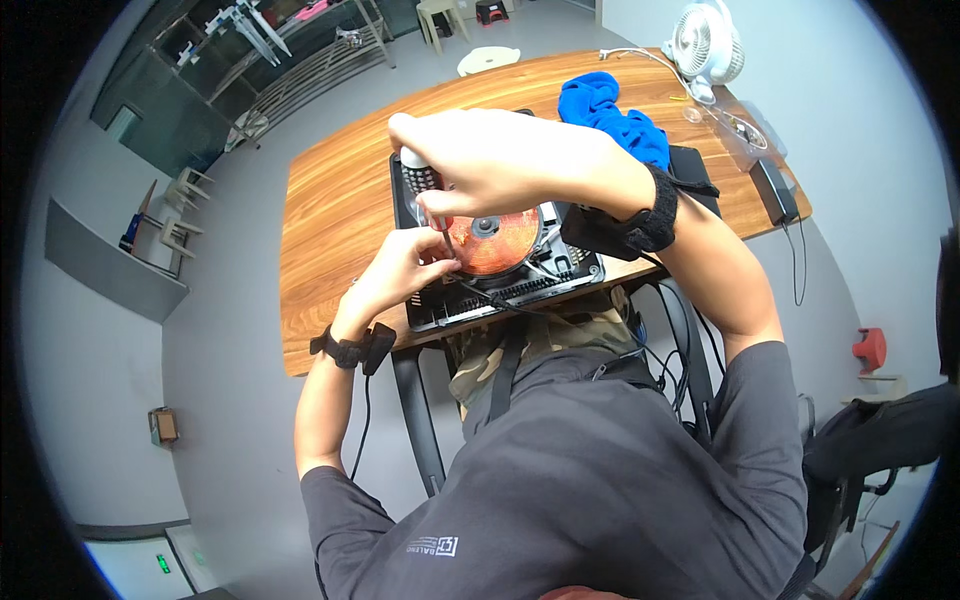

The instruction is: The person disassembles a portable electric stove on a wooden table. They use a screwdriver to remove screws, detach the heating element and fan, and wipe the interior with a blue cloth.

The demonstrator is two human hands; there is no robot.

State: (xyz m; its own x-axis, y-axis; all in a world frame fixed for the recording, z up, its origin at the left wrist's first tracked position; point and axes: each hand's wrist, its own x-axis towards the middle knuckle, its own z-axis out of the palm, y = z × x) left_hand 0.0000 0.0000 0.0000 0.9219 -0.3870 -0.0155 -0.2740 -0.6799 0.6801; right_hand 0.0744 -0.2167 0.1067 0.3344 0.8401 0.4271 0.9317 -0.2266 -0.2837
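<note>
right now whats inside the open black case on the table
Inside the black case sits a round copper-coloured coil with dark wires beside it. The right hand, holding a screwdriver, and the left hand cover the case's left part.

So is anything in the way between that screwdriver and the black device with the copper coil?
Nothing visible is. The right hand holds the screwdriver upright, its shaft running down to the device beside the copper coil. The left hand steadies the shaft low down, so the tip itself is hidden behind its fingers.

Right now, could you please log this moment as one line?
right hand: grips screwdriver | left hand: steadies its tip | device: open, copper coil showing | table: blue cloth
</note>
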